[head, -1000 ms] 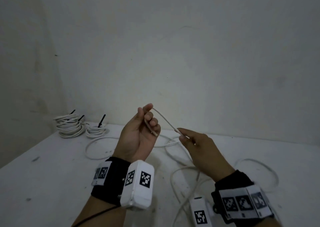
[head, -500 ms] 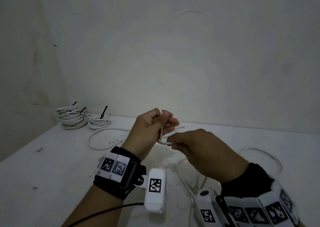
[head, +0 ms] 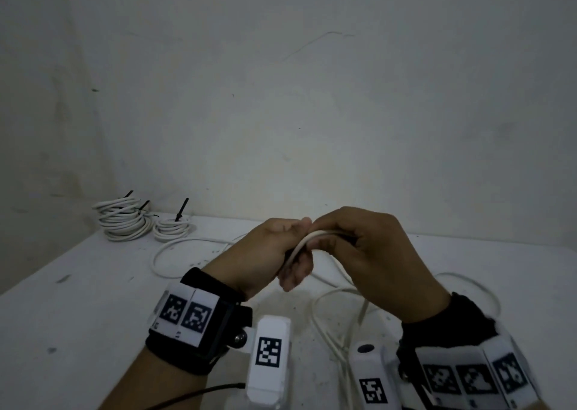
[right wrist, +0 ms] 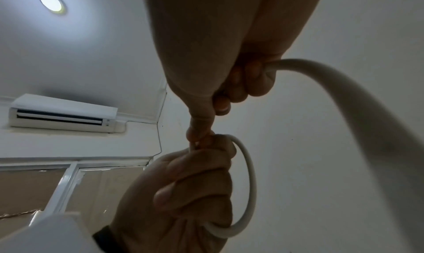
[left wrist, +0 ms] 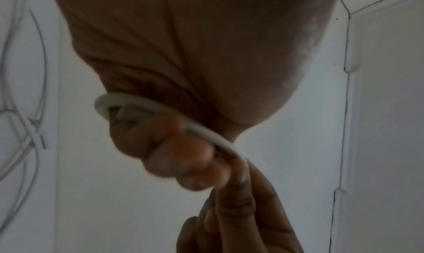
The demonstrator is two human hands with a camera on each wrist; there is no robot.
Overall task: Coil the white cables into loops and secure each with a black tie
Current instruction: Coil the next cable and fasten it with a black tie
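Note:
Both hands meet above the white table and hold one white cable. My left hand is closed in a fist round a small first loop of the cable. My right hand pinches the same cable right against the left fist; its thumb and fingers curl over it. In the left wrist view the cable arcs across my curled left fingers. The rest of the cable trails loose on the table below the hands. No black tie is in either hand.
Two finished white coils with black ties sticking up stand at the table's back left by the wall. A loose cable loop lies in front of them, and another loop lies at the right.
The hands have come together: a second ago they held a straight stretch of cable between them; now the right hand presses against the left fist, with the cable bent into a small loop.

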